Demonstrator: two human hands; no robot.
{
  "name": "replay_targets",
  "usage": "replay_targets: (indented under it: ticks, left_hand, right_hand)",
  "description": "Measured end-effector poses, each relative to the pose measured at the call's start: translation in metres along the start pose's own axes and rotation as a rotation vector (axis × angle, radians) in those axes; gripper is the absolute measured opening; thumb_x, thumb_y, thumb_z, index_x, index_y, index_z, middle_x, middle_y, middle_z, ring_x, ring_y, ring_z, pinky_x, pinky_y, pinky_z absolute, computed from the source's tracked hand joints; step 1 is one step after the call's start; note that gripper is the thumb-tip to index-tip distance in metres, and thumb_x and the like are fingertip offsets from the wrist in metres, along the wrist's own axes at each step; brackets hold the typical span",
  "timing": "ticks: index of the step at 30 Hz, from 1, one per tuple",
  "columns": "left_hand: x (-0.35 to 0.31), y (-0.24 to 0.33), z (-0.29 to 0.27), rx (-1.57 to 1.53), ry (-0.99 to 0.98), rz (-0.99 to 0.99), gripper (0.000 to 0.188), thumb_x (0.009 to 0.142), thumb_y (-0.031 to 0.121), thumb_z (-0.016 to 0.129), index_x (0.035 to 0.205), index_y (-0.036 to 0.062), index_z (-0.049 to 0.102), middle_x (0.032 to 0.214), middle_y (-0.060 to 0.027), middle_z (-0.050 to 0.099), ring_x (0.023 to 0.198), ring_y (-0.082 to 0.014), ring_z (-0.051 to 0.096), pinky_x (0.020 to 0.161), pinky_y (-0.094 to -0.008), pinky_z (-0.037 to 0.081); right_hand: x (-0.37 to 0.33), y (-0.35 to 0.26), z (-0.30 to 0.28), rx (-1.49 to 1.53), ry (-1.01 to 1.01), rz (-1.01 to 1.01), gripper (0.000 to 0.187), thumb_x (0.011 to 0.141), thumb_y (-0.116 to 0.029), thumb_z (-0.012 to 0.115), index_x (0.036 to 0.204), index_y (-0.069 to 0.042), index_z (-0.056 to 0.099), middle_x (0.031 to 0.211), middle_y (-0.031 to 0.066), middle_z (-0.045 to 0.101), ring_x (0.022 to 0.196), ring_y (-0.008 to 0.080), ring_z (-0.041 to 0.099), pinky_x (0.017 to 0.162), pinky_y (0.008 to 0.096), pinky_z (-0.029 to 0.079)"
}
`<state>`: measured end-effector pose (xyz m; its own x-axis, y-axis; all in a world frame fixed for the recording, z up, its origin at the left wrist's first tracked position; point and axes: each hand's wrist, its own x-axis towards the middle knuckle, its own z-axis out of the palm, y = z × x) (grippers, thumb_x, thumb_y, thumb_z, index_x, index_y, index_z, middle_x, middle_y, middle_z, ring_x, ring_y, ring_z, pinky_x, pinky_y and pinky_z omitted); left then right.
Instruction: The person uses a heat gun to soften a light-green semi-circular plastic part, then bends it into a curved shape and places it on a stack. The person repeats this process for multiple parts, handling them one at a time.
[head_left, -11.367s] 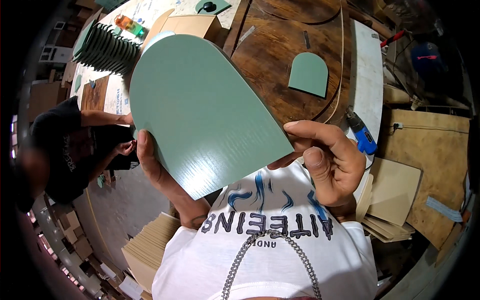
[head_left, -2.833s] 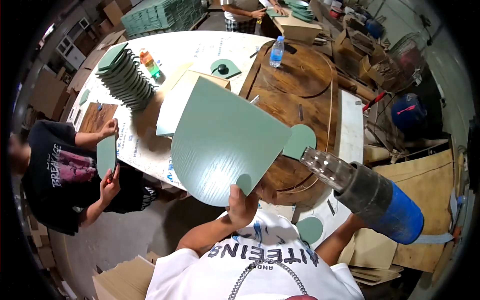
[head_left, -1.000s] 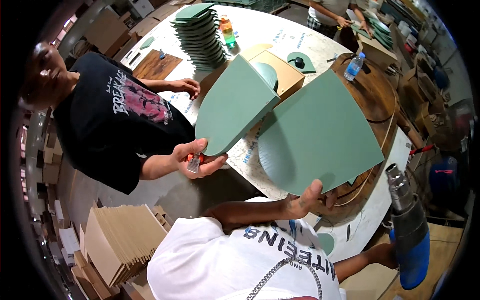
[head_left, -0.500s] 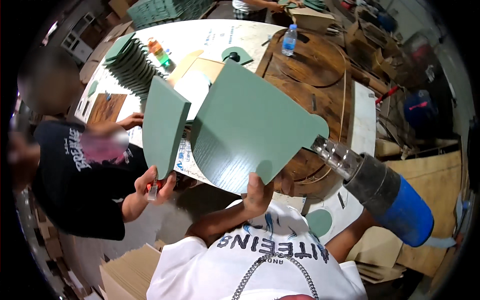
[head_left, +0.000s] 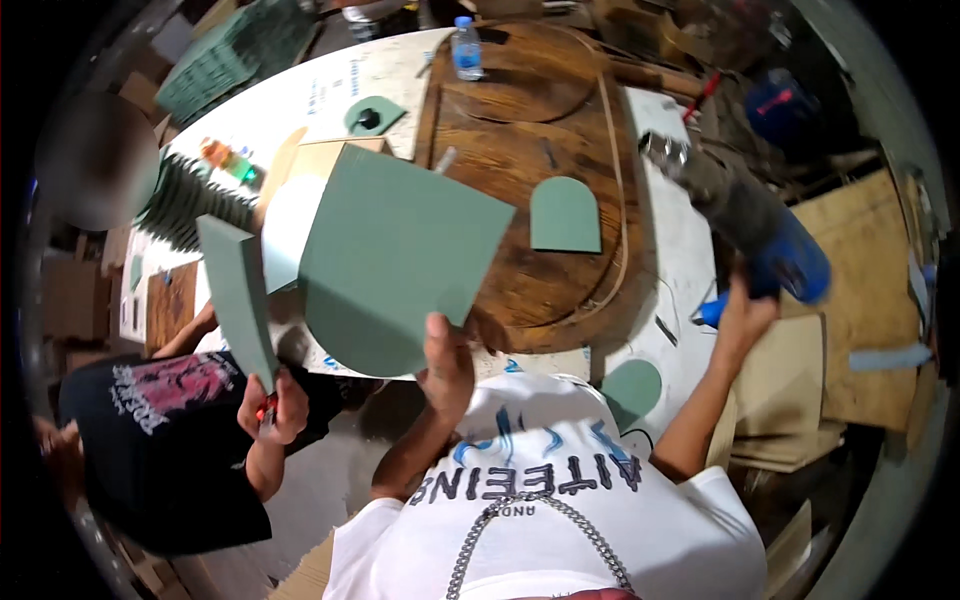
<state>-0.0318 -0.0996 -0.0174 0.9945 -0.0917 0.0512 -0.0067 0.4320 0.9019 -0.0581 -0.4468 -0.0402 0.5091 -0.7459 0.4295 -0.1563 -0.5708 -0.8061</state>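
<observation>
We find the left hand (head_left: pixel 447 370) grasping a large arch-shaped green panel (head_left: pixel 400 260) near its lower right edge, thumb on the face towards us, fingers passing behind. The right hand (head_left: pixel 748 312) is closed about the handle of a blue-and-black heat gun (head_left: pixel 740 215); we cannot tell whether it is running. The panel is held tilted in the air, above and to the left of the left hand, well apart from the right hand and the gun's nozzle, its rounded end downward. In our judgement, the step in hand is heat work on the panel, at a point where no heat reaches it. We consider that the next move calls for a steady left grip and a controlled approach of the nozzle, clear of the thumb. Just left of the panel, a co-worker's hand (head_left: pixel 275 405) holds a second green panel (head_left: pixel 238 290); a smaller green piece (head_left: pixel 565 215) lies on the brown wooden board (head_left: pixel 490 150).
</observation>
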Motion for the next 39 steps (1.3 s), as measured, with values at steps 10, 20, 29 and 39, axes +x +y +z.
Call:
replay_targets:
  ticks: [10, 20, 29, 39]
  left_hand:
    - [0.003, -0.063, -0.039, -0.029, -0.078, -0.411, 0.039, 0.092, 0.038, 0.048, 0.080, 0.0013, 0.049, 0.065, -0.0118, 0.055, 0.059, -0.0234, 0.059, 0.054, -0.0328, 0.045]
    - [0.026, -0.205, -0.106, -0.172, 0.019, -0.802, 0.052, 0.085, 0.059, 0.051, 0.089, 0.0076, 0.054, 0.073, -0.0052, 0.058, 0.066, -0.0191, 0.059, 0.055, -0.0270, 0.041]
    - [0.017, -0.126, -0.135, -0.457, 0.095, -0.730, 0.072, 0.082, 0.073, 0.035, 0.091, 0.0035, 0.055, 0.083, -0.0116, 0.061, 0.077, -0.0256, 0.062, 0.063, -0.0318, 0.045]
    - [-0.028, 0.107, -0.237, -1.704, 0.259, -0.904, 0.045, 0.092, 0.018, 0.052, 0.130, -0.0012, 0.038, 0.127, -0.0112, 0.046, 0.108, -0.0197, 0.053, 0.091, -0.0279, 0.044]
  right_hand:
    - [-0.045, 0.221, 0.058, 0.076, -0.123, 0.927, 0.037, 0.066, -0.027, 0.077, 0.088, -0.002, 0.063, 0.081, 0.0071, 0.058, 0.068, 0.0195, 0.055, 0.062, 0.0338, 0.048]
    - [-0.062, 0.248, 0.070, 0.122, -0.119, 1.081, 0.055, 0.066, -0.034, 0.076, 0.101, 0.007, 0.062, 0.100, 0.0160, 0.060, 0.084, 0.0267, 0.057, 0.072, 0.0421, 0.048]
    - [-0.070, 0.218, 0.051, 0.381, -0.124, 1.085, 0.057, 0.070, -0.035, 0.073, 0.110, 0.002, 0.058, 0.110, 0.0122, 0.055, 0.090, 0.0285, 0.054, 0.079, 0.0418, 0.047]
    - [-0.059, 0.199, 0.034, 0.508, -0.140, 0.991, 0.035, 0.073, -0.039, 0.070, 0.077, -0.011, 0.050, 0.062, 0.0008, 0.045, 0.057, 0.0146, 0.043, 0.054, 0.0285, 0.038]
